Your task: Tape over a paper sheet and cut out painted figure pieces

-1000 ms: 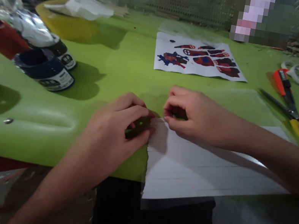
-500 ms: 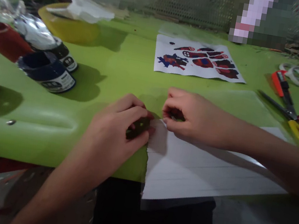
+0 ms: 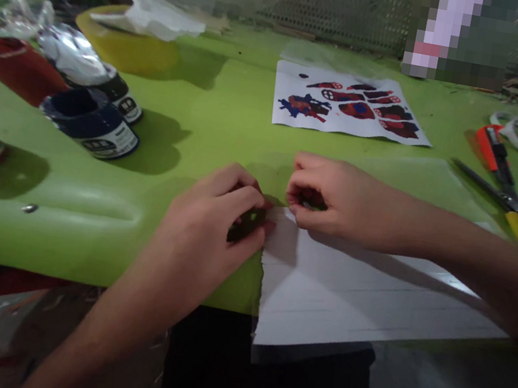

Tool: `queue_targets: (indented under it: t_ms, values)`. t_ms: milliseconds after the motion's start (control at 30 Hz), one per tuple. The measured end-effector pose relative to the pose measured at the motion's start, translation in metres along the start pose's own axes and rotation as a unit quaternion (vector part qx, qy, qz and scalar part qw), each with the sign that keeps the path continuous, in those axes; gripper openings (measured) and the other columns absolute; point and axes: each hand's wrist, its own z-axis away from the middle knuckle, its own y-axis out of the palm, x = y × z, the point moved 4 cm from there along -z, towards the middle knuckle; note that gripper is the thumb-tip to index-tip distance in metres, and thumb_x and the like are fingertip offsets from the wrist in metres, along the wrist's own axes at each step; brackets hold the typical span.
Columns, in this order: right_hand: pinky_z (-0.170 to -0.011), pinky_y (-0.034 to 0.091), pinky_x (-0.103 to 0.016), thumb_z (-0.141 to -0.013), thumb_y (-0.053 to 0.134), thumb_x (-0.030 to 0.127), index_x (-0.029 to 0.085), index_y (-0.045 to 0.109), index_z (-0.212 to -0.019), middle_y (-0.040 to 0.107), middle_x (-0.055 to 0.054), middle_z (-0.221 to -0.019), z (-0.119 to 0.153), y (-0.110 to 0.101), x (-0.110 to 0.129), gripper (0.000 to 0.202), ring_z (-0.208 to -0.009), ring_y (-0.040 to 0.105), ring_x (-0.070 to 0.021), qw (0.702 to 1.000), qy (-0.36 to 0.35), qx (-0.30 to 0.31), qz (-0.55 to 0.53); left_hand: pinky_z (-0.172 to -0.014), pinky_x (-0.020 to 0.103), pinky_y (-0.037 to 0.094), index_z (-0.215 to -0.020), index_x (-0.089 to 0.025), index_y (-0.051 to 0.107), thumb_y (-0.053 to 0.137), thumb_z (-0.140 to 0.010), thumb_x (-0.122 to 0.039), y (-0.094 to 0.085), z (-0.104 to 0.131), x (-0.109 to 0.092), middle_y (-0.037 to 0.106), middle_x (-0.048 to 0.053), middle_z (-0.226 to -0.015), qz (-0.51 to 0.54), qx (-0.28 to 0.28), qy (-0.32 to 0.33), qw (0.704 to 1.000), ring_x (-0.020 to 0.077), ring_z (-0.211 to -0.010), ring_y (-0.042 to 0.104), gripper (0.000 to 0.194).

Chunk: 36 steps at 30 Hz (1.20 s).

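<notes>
Over the last second almost nothing has changed: the whole view has slid slightly rightward, most likely from the head turning, while both hands keep their pose, so the work at the paper's corner seems not to have advanced. The ruled sheet of paper point(image 3: 346, 296) lies on the green tabletop point(image 3: 223, 114), at four o'clock from the gap between the hands, its near edge jutting past the table's front. Its long axis appears to follow the ruled lines, from half past eight to half past two; the ragged torn end points to nine o'clock, and the right forearm hides part of the far side. The left hand point(image 3: 207, 232) has thumb and forefinger arched around a gap, tips at the torn end's far corner; whether they pinch it, I cannot tell. The right hand point(image 3: 338, 198) is curled, thumb and forefinger drawn together by the far edge, any grip unclear. The printed sheet point(image 3: 419, 140) sits at one o'clock, the scissors point(image 3: 511, 202) near three.
</notes>
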Motion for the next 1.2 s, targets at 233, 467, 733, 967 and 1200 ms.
queue_targets:
  t_ms: [233, 467, 733, 967, 1200]
  values:
    - [-0.058, 0.031, -0.032, -0.080, 0.064, 0.012, 0.021, 0.052, -0.066, 0.053, -0.003, -0.082, -0.0003, -0.0010, -0.0014, 0.020, -0.066, 0.046, -0.0155, 1.000, -0.022, 0.002, 0.002, -0.072, 0.032, 0.047, -0.088, -0.019, 0.068, 0.066, -0.088, -0.012, 0.0005, -0.0003, -0.0007, 0.064, 0.003, -0.097, -0.011, 0.000, 0.003, 1.000, 0.0179, -0.085, 0.062, 0.007]
    - [-0.058, 0.032, -0.031, -0.083, 0.062, 0.014, 0.020, 0.053, -0.068, 0.050, -0.003, -0.083, -0.0023, -0.0005, -0.0005, 0.019, -0.066, 0.044, -0.0145, 0.999, -0.039, 0.015, 0.013, -0.076, 0.033, 0.049, -0.093, -0.018, 0.073, 0.066, -0.090, -0.013, 0.0012, 0.0022, -0.0025, 0.066, 0.005, -0.103, -0.036, 0.008, 0.031, 0.999, 0.0198, -0.091, 0.063, 0.009]
    - [-0.059, 0.031, -0.032, -0.082, 0.064, 0.009, 0.018, 0.053, -0.070, 0.049, -0.003, -0.085, -0.0026, -0.0023, 0.0043, 0.019, -0.065, 0.042, -0.0136, 0.999, -0.016, 0.040, 0.021, -0.079, 0.037, 0.051, -0.084, -0.018, 0.068, 0.062, -0.095, -0.016, 0.0030, 0.0028, -0.0030, 0.069, 0.005, -0.102, -0.026, 0.020, 0.064, 0.997, 0.0216, -0.093, 0.062, 0.012]
    - [-0.059, 0.031, -0.032, -0.081, 0.066, 0.007, 0.018, 0.053, -0.070, 0.050, -0.003, -0.086, -0.0025, -0.0018, 0.0040, 0.020, -0.066, 0.042, -0.0136, 0.999, -0.030, 0.036, 0.018, -0.077, 0.038, 0.050, -0.083, -0.018, 0.061, 0.060, -0.095, -0.012, 0.0021, 0.0068, -0.0065, 0.069, 0.004, -0.094, -0.036, 0.003, 0.081, 0.996, 0.0218, -0.089, 0.062, 0.014]
    - [-0.060, 0.031, -0.031, -0.082, 0.064, 0.009, 0.018, 0.053, -0.073, 0.052, -0.003, -0.088, -0.0007, -0.0023, 0.0054, 0.017, -0.067, 0.042, -0.0141, 0.998, -0.038, 0.035, 0.025, -0.079, 0.039, 0.047, -0.092, -0.016, 0.067, 0.057, -0.097, -0.013, 0.0037, 0.0055, -0.0091, 0.067, 0.008, -0.104, -0.066, 0.029, 0.085, 0.994, 0.0236, -0.094, 0.060, 0.012]
